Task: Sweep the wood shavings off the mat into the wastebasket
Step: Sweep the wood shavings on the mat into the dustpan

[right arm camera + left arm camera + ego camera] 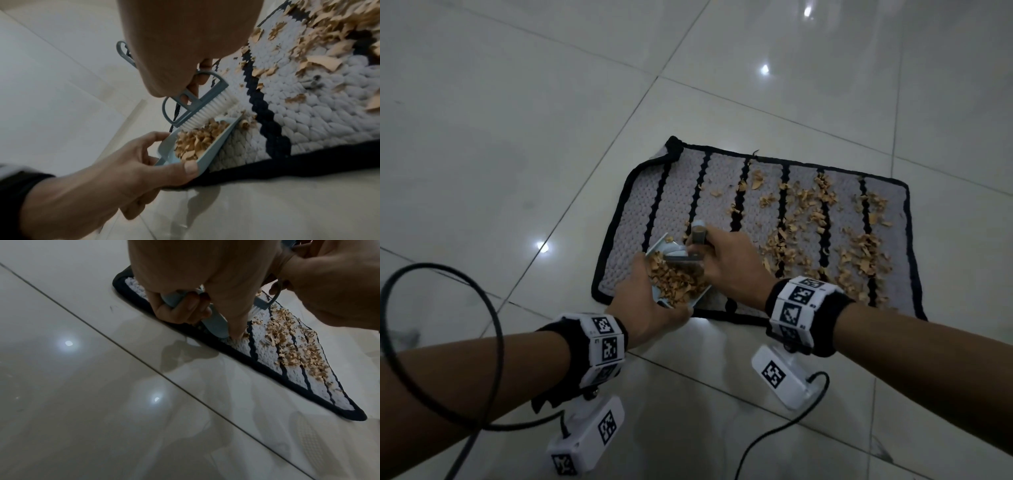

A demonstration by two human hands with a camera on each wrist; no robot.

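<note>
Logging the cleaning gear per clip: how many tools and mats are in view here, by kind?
Brush: 1, in the right hand
Dustpan: 1, in the left hand, holding wood shavings
Mat: 1
Wastebasket: 0 in view
Total: 3

Shavings (pixel 825 233) on mat (pixel 678 192); dustpan (pixel 207 151) at its edge
</note>
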